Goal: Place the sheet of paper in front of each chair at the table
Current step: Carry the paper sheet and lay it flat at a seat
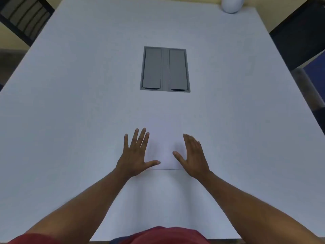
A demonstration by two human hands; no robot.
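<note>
A white sheet of paper (164, 138) lies flat on the white table (70, 103), almost the same colour; its near edge shows as a thin dark line between my wrists. My left hand (136, 154) rests flat on the sheet's left side, fingers spread. My right hand (192, 155) is on the sheet's right side, tilted on its edge with fingers together and thumb out. Neither hand grips anything. One dark chair (22, 16) stands at the far left corner, and another dark chair (299, 37) at the far right.
A grey cable hatch with two lids (165, 69) is set into the table's middle. A white rounded object (232, 4) sits at the far right edge. The table's near edge runs just in front of my body.
</note>
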